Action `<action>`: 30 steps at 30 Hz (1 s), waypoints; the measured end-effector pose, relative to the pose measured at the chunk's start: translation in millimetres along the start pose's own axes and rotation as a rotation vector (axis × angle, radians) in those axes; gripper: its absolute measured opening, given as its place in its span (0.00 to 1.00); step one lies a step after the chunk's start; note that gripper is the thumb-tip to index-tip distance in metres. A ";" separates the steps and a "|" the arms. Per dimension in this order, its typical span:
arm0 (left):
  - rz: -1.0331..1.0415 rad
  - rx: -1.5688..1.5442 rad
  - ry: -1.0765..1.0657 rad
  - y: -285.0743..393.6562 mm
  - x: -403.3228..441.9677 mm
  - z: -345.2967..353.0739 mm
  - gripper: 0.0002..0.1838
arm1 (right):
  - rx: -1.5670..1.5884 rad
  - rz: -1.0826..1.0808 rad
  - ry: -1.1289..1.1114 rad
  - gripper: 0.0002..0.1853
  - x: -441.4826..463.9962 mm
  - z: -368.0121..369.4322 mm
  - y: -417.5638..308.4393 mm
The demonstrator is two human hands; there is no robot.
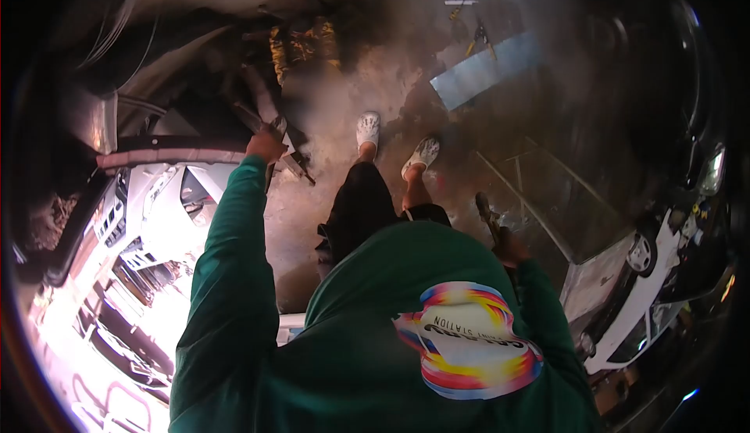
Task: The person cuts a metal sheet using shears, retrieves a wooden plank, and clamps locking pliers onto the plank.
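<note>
My left hand [267, 147] is stretched out to the left, its fingers closed round a part I cannot clearly identify. Thin, angular metal pieces [295, 161] stick out beside it above the floor. Low at my right side, my right hand [512, 247] is wrapped round a dark, elongated tool [486, 212]. The tool's rounded end points forward and away from my body; its exact kind is unclear in the dim light.
A light blue flat panel [488, 72] lies on the floor ahead, with yellow-handled tools [480, 41] by it. A thin metal frame [539, 206] is at right, near a white car [637, 308]. White vehicle parts [160, 206] stand at left. Yellow material [305, 46] lies ahead.
</note>
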State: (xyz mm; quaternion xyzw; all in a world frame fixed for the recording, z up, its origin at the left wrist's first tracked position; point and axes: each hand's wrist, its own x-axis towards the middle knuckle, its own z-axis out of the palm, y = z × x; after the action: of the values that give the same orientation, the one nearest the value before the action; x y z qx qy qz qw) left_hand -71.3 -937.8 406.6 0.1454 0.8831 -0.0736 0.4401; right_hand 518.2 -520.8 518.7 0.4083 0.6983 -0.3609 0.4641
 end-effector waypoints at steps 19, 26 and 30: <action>0.306 0.116 0.355 100.0 293.0 13.1 0.39 | 0.066 0.076 -0.131 0.36 55.4 15.5 -73.4; 0.245 -0.042 0.139 99.2 354.0 22.1 0.42 | 0.133 0.033 -0.018 0.34 76.5 30.7 -77.1; 0.237 -0.146 -0.019 109.7 336.6 -0.2 0.46 | 0.262 0.044 -0.058 0.34 79.9 32.6 -79.2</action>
State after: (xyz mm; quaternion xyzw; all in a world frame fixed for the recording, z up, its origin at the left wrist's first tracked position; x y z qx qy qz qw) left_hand -228.2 -769.3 137.7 0.2156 0.8585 0.0421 0.4635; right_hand 439.2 -562.9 443.2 0.4700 0.6224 -0.4505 0.4344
